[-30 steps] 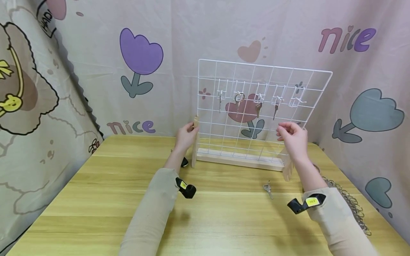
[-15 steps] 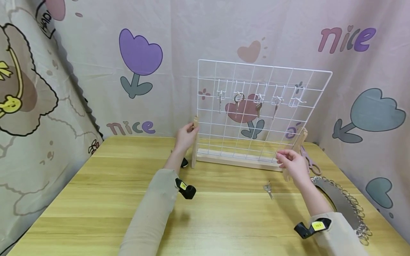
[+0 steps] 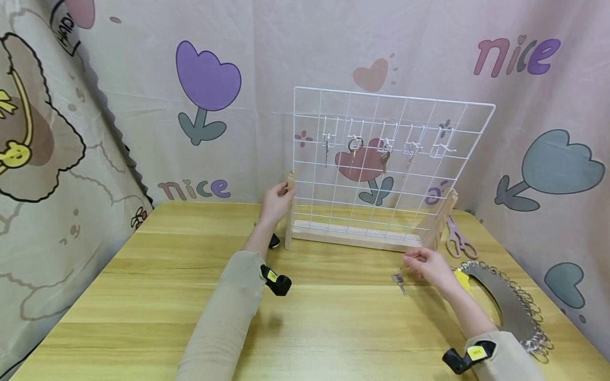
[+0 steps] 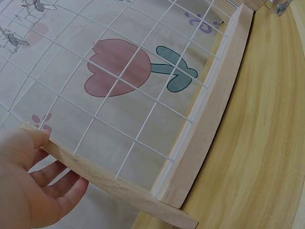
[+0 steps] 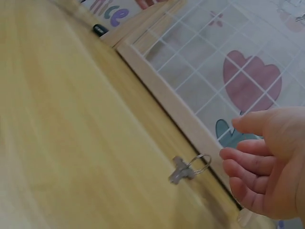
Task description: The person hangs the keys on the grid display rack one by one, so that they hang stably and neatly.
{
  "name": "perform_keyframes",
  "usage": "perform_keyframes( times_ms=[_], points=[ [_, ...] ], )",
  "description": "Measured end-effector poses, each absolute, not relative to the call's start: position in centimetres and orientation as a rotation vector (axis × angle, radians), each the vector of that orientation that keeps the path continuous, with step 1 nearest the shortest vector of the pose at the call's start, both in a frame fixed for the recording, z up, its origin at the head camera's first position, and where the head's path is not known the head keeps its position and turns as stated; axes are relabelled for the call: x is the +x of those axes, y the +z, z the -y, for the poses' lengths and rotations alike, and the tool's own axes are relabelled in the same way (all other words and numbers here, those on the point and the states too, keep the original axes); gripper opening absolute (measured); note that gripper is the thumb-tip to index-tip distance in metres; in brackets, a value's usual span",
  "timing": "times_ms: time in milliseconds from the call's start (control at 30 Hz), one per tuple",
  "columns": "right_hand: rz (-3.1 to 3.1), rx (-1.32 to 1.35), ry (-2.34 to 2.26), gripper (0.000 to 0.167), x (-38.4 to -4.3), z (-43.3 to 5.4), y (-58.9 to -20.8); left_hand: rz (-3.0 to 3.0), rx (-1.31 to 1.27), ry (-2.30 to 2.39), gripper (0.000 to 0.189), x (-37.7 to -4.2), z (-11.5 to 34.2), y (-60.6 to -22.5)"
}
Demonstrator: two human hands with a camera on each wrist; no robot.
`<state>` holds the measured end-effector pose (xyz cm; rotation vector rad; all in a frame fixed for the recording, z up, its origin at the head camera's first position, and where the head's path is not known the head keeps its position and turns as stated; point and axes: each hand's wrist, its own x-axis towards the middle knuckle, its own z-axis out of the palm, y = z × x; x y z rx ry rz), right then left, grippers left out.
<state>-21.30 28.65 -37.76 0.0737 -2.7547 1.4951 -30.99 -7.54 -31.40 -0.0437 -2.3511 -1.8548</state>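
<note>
In the head view my left hand [image 3: 276, 203] grips the left wooden post [image 3: 288, 233] of a stand that bears a white wire grid [image 3: 395, 97]. The left wrist view shows its thumb [image 4: 40, 138] in front of the post and the fingers behind. Several white hooks hang on the grid, and keys such as this silver one [image 3: 326, 153] dangle from them. The rightmost hook [image 3: 443, 151] bears no key. My right hand [image 3: 433, 270] hovers with relaxed fingers just right of a key [image 3: 399, 284] on the table. A ring [image 5: 202, 163] is on that key.
Purple scissors [image 3: 458, 241] lie behind the right hand. At the right, a curved grey plate [image 3: 517, 312] carries many metal rings along its edge, with something yellow [image 3: 463, 280] beside it. A small black object [image 3: 274, 242] sits by the left post.
My right hand has come down from beside the grid's hanging keys to the loose key on the table. The left hand has stayed on the post.
</note>
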Motion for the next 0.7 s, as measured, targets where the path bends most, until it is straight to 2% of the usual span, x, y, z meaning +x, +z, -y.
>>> perform_keyframes(
  times_ms=[467,700],
  points=[
    [2.889,0.152,1.199,0.027,-21.4,-28.0,-40.2,2.356,-0.033,-1.866,0.051,-30.9,7.6,-31.4],
    [2.872,0.206,1.045,0.016,-21.6,-27.8,-40.3,2.343,-0.043,-1.872,0.051,-31.0,7.5,-31.4]
  ],
)
